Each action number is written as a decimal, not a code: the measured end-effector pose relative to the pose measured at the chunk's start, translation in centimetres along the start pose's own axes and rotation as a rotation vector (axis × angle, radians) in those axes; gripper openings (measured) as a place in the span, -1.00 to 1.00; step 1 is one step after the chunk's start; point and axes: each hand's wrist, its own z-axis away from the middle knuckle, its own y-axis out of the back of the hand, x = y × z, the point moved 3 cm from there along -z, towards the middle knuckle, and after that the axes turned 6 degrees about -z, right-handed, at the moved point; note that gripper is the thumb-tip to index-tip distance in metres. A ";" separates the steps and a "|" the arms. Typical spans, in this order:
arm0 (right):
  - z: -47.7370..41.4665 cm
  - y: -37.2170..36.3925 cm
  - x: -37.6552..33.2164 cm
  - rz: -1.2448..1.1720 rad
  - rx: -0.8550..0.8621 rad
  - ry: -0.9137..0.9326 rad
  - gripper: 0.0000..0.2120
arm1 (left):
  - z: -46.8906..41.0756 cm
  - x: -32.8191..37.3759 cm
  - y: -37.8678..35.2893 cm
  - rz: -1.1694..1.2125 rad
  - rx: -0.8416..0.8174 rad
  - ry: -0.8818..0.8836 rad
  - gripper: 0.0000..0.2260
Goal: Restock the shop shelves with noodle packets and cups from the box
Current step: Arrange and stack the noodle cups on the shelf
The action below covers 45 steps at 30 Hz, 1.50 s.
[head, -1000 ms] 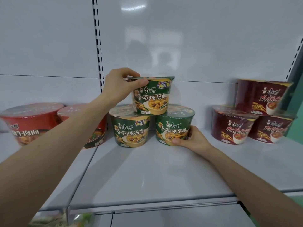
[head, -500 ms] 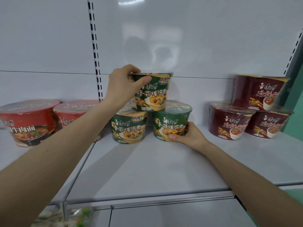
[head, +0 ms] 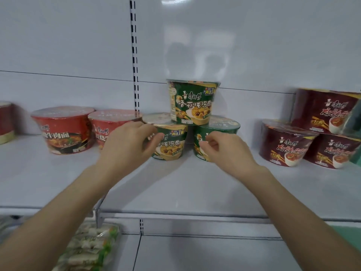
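Observation:
Three green noodle cups form a small pyramid on the white shelf (head: 175, 190). The top green cup (head: 192, 102) stands free on the lower left green cup (head: 172, 145) and the lower right green cup (head: 218, 130). My left hand (head: 129, 147) hovers in front of the lower left cup with loosely curled fingers and holds nothing. Just in front of the lower right cup, my right hand (head: 224, 153) is also loosely curled and empty. Whether the fingertips touch the cups I cannot tell.
Two red noodle cups (head: 62, 130) stand to the left of the pyramid, and a further cup (head: 5, 122) shows at the far left edge. Three dark red cups (head: 285, 143) are stacked at the right. Wrapped noodle packets (head: 89, 247) lie on the shelf below.
My left hand let go of the top green cup and dropped in front of the lower left cup. My right hand released the lower right cup and pulled back. The view came closer.

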 end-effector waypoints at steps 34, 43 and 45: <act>-5.0 -15.9 -15.4 -0.496 -0.175 -0.431 0.07 | 3.8 -28.6 2.1 0.479 -0.367 0.506 0.01; -6.6 -18.4 -15.9 -0.429 -0.004 -0.415 -0.12 | 4.3 -29.5 1.1 0.626 -0.277 0.520 -0.22; -6.9 -19.0 -16.7 -0.442 0.004 -0.396 -0.12 | 4.6 -30.0 1.5 0.596 -0.283 0.540 -0.18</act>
